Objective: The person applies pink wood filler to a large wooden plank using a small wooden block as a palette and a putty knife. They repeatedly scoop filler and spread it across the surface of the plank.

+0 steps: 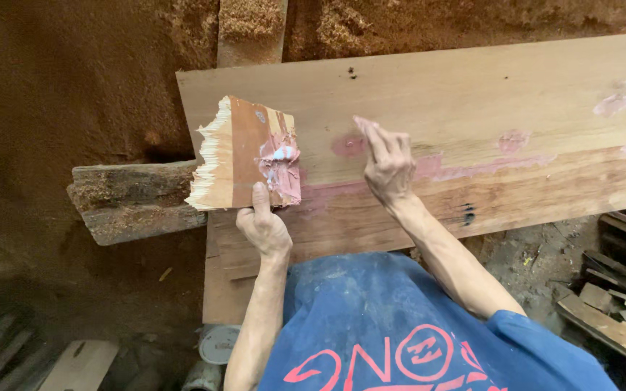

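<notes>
A splintered wood scrap (244, 156) bearing pink filler (282, 168) is gripped by the left hand (264, 228) as a palette; at 3 o'clock, the right hand (387, 165), unclenched and empty, is pressed fingertip-first to the plank (472, 101).

Sawdust floor (59, 87); rough beam (132, 199) under plank's L end; scrap wood pile (617, 311) R; round tin (219, 344) btm.

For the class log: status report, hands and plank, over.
Left hand grips wood scrap loaded with pink filler. Right hand spreading a finger across plank. Nothing in the way.
</notes>
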